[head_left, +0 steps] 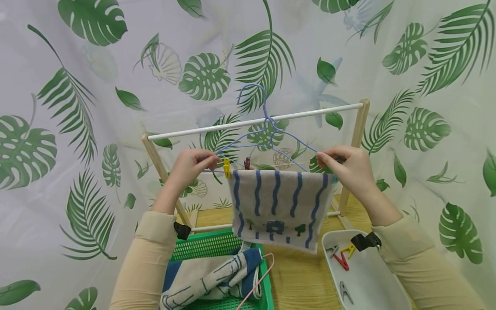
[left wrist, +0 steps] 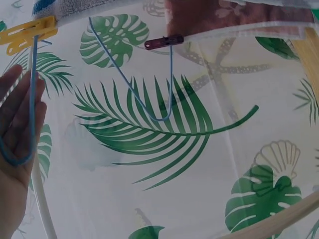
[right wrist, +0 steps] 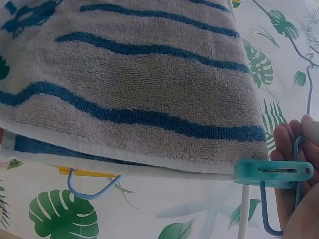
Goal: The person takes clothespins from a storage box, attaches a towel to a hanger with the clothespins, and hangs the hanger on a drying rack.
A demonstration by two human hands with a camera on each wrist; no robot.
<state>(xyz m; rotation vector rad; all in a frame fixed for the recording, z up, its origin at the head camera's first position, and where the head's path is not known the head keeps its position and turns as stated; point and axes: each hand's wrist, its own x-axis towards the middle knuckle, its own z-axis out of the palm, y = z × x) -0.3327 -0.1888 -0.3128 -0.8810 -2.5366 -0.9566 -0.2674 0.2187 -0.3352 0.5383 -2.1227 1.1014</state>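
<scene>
A blue wire hanger is held up at both ends, its hook near the rack's top bar. My left hand pinches the left end, beside a yellow clothespin. The right end is gripped by my right hand, next to a teal clothespin. From these clips hangs a small white towel with wavy blue stripes. Behind it, a dark red clothespin fastens cloth to another blue wire end. The right wrist view also shows a yellow clip behind the towel.
The drying rack, with white bars and wooden sides, stands on a wooden table. A green basket holds a folded blue-and-white towel and a pink hanger. A white tray holds several clothespins.
</scene>
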